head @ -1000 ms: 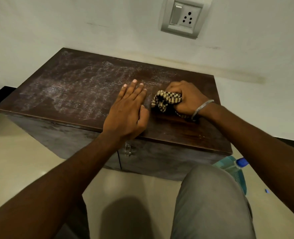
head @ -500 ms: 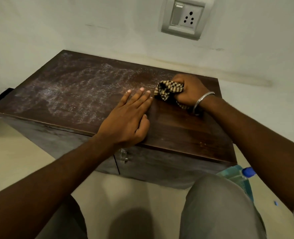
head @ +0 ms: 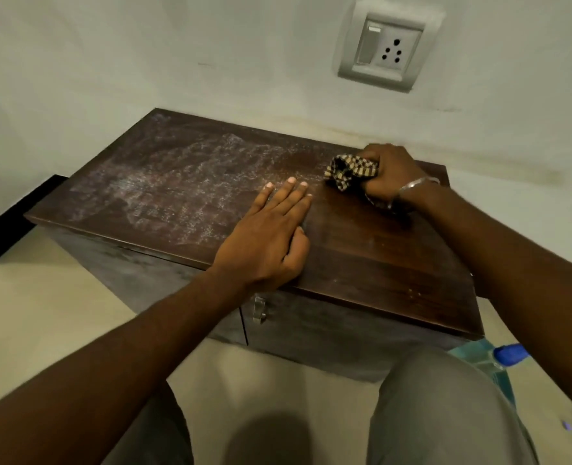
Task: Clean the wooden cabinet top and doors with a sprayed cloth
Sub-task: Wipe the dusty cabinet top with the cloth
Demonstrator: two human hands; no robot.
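1. Wooden cabinet top (head: pixel 378 263) is showing a whitish film across its left and middle. The right part is looking dark and clean, so I judge the wiping is working from right to left.
2. Right hand (head: pixel 388 172) is clamping a bunched checked cloth (head: pixel 348 171), fingers curled round it, pressing it onto the top near the back right corner.
3. Left hand (head: pixel 268 239) is lying flat near the front edge, fingers straight and together, probably bracing the body.
4. Doors (head: pixel 328 333) are looking dull, likely not yet wiped.
5. Bottle (head: pixel 499 360) with a blue cap is sitting on the floor beside the right knee, handy for respraying; no label is reading. Wall socket (head: pixel 387 47) is showing no legible writing.
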